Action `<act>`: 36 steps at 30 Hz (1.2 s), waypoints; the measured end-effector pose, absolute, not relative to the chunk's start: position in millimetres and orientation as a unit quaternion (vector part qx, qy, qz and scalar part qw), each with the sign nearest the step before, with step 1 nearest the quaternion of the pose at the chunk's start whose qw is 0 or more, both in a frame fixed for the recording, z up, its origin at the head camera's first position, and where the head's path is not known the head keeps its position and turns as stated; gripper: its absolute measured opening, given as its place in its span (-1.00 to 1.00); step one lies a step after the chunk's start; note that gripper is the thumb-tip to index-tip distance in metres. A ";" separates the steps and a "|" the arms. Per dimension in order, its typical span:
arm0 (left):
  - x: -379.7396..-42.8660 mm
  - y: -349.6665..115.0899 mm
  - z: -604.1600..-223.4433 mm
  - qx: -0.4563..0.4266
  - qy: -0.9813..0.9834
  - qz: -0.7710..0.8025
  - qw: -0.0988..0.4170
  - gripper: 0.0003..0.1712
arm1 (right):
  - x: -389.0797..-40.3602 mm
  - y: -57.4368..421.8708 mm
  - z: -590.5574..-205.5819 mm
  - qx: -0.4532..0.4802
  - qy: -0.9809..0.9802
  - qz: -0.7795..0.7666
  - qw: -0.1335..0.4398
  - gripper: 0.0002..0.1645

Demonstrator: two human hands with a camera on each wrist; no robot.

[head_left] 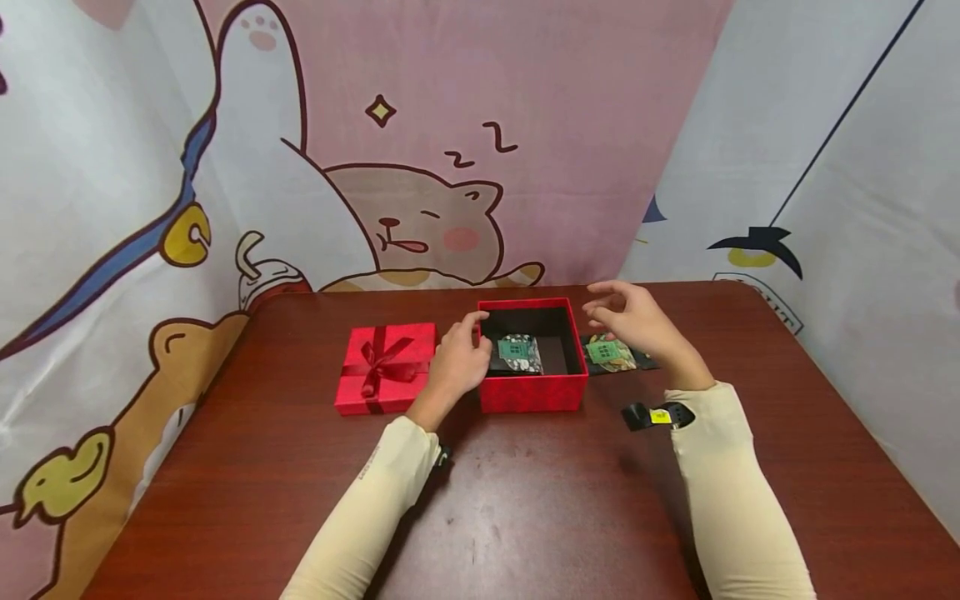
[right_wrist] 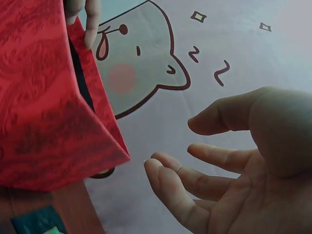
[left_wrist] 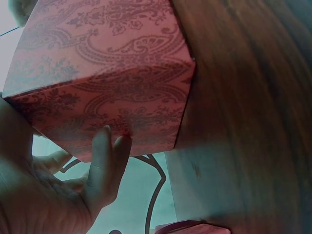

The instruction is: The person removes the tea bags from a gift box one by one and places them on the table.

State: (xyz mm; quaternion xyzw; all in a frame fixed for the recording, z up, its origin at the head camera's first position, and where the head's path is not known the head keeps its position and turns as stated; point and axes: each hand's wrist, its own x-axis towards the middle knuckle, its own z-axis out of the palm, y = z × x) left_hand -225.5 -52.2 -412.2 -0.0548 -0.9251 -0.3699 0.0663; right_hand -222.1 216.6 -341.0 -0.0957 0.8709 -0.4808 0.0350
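A red patterned gift box stands uncovered, its inside dark. Inside it lies a small packet with a green label. My left hand holds the box's left wall; in the left wrist view, fingertips touch the outer face and the thumb side lies at the rim. My right hand hovers right of the box with nothing in it, its fingers loosely bent and apart from the thumb. Below it on the table lies another green-labelled packet, partly overlapping a dark packet.
The red lid with a ribbon bow lies left of the box. All stand on a brown wooden table. A printed cloth with cartoon animals hangs behind and at the sides. Each wrist wears a dark strap.
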 end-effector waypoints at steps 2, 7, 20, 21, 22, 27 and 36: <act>-226.1 -52.4 -412.3 -0.054 -0.925 -0.370 0.069 -0.48 | -222.9 211.8 -341.4 -0.101 0.869 -0.483 0.035 -0.46; -227.4 -52.7 -411.4 -0.052 -0.925 -0.369 0.076 -0.48 | -223.9 198.6 -341.5 -0.109 0.866 -0.487 0.041 -0.47; -226.3 -52.2 -410.8 -0.049 -0.924 -0.372 0.067 -0.48 | -233.5 161.0 -351.9 -0.131 0.871 -0.469 0.057 -0.49; -226.1 -52.0 -411.0 -0.049 -0.924 -0.373 0.065 -0.48 | -233.8 158.8 -353.3 -0.128 0.874 -0.465 0.059 -0.48; -225.9 -52.0 -411.0 -0.048 -0.924 -0.373 0.063 -0.48 | -233.9 156.5 -354.4 -0.124 0.876 -0.461 0.061 -0.47; -225.3 -51.7 -411.0 -0.049 -0.924 -0.375 0.063 -0.48 | -237.8 147.7 -362.5 -0.117 0.877 -0.460 0.076 -0.42; -224.0 -50.6 -410.7 -0.051 -0.922 -0.377 0.066 -0.49 | -244.5 138.0 -371.2 -0.093 0.901 -0.418 0.067 -0.35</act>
